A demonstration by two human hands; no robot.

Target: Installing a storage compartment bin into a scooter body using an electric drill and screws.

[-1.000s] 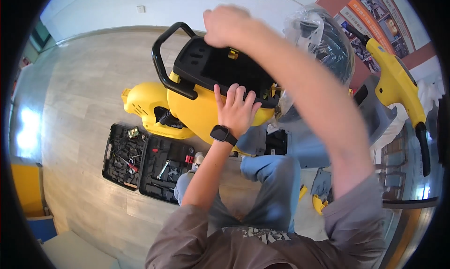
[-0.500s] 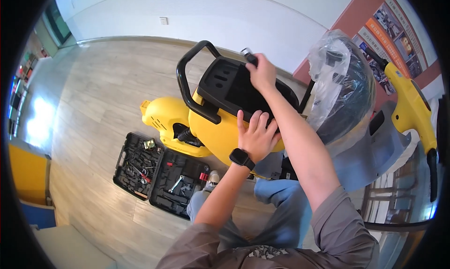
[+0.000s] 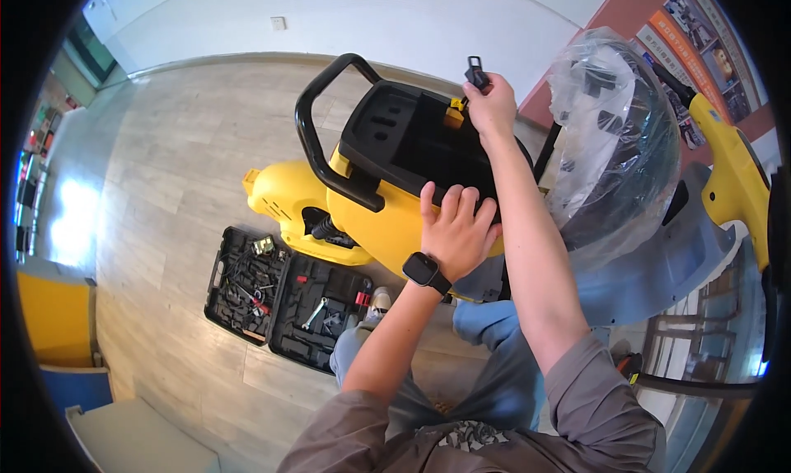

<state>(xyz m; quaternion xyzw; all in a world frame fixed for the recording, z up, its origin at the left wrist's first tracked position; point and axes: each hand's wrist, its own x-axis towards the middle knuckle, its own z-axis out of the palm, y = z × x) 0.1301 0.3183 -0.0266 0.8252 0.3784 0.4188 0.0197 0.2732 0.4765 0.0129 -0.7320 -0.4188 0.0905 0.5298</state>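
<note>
A yellow machine (image 3: 375,213) with a black top (image 3: 383,131) and a black looped handle (image 3: 306,114) stands in front of me. My left hand (image 3: 455,234), a black watch on its wrist, rests with fingers spread on the near rim of the top. My right hand (image 3: 492,110) is closed round a small black piece with a rectangular loop at its end (image 3: 475,67), lifted above the far side of the top. Beneath and left of that hand, a small yellow part (image 3: 455,114) shows in the top's dark recess.
A round dark part wrapped in clear plastic (image 3: 614,152) stands at the right, beside a grey-blue panel (image 3: 643,283) and a yellow long-handled part (image 3: 729,172). An open black tool case (image 3: 247,288) with a wrench (image 3: 314,313) lies on the floor by my feet.
My right hand has moved slightly right and turned the black piece, so its loop now points up. The yellow part in the recess has come into view. My left hand stays on the rim.
</note>
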